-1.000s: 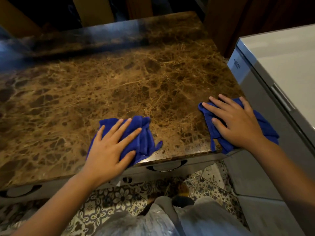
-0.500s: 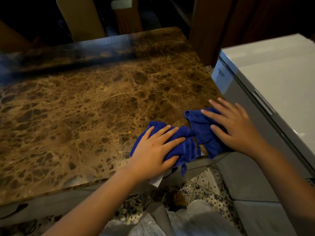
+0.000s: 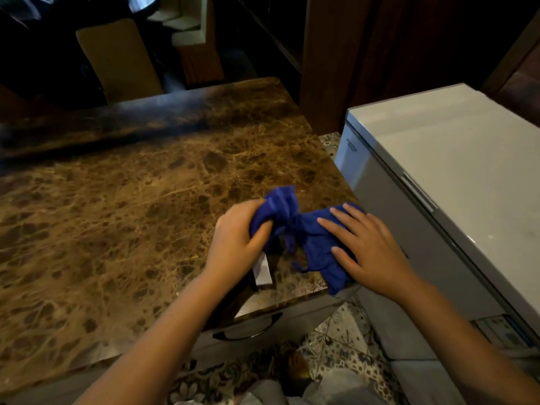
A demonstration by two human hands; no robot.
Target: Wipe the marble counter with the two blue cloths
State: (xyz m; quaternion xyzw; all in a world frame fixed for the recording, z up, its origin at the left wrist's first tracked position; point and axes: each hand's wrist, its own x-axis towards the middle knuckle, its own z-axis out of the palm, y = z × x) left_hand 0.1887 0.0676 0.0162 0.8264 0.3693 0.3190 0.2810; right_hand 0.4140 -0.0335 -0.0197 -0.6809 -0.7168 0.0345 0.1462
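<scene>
Both blue cloths at near right corner of marble tabletop (image 3: 117,217), touching each other. Left hand (image 3: 238,247) grip clenched around bunched left cloth (image 3: 279,206). Right hand (image 3: 369,252) flat, fingers spread, pressing right cloth (image 3: 317,247) down, grasping nothing. White chest freezer (image 3: 455,176) just beside right edge. White tag (image 3: 263,271) under left hand.

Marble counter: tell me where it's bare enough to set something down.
The marble counter is bare left of the left hand, back to its dark far edge. The near right corner is crowded: both blue cloths and the right hand.
</scene>
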